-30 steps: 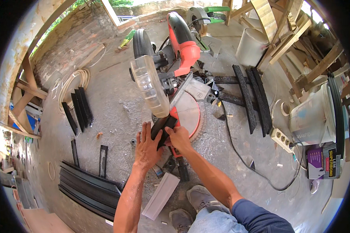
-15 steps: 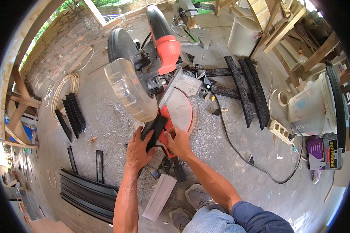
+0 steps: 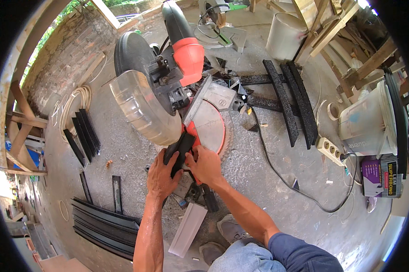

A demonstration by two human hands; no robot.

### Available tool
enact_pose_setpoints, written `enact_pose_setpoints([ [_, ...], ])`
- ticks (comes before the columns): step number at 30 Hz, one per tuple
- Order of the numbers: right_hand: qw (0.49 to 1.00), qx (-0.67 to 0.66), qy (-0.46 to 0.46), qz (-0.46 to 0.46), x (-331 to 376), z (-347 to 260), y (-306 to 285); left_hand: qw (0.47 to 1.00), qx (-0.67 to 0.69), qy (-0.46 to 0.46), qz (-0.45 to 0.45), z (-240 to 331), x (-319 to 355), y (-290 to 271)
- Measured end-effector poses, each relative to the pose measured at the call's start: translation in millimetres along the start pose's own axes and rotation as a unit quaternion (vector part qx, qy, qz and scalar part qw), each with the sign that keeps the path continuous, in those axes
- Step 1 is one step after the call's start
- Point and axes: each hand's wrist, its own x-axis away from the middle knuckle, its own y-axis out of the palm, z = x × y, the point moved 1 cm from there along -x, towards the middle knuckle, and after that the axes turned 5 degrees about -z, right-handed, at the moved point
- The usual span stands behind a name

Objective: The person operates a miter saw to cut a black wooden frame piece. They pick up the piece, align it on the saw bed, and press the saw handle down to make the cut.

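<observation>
A miter saw with a red-and-black handle [image 3: 189,58] and a clear blade guard [image 3: 145,109] stands on the floor in front of me. Its head leans to the left over the round grey turntable [image 3: 210,124]. A short black profile strip [image 3: 181,152] lies slantwise on the saw's near left side, its far end just under the guard. My left hand [image 3: 162,177] is wrapped over the strip's left side, thumb toward the right. My right hand [image 3: 205,167] presses its bent fingers against the strip's right edge. The palm hides part of the red saw base.
Long black strips [image 3: 104,226] lie stacked at lower left, with shorter ones [image 3: 85,133] farther off. More black strips [image 3: 289,104] rest on the right. A black cord runs to a power strip [image 3: 330,152]. A pale profile [image 3: 188,230] lies by my shoes.
The saw's head and guard have tilted farther left. My right hand has opened from a tight curl and shifted slightly left against the black profile strip; my left hand keeps its hold.
</observation>
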Motion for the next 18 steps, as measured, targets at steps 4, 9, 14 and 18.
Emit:
enact_pose_setpoints([
  [4,1.0,-0.02,0.003,0.006,-1.5,2.3,0.1,1.0,-0.001,-0.009,0.002,2.5,-1.1,0.2],
  [9,1.0,-0.027,0.011,0.0,-2.6,2.0,-0.6,1.0,-0.001,-0.012,0.005,2.9,-1.2,0.0],
  [14,1.0,-0.021,0.005,0.008,-2.9,3.0,-0.5,1.0,-0.008,-0.019,0.005,5.4,-2.5,-1.4],
  [18,0.999,-0.039,0.026,-0.006,-2.6,2.0,-2.4,1.0,-0.009,-0.022,0.004,4.2,-0.9,-2.1],
])
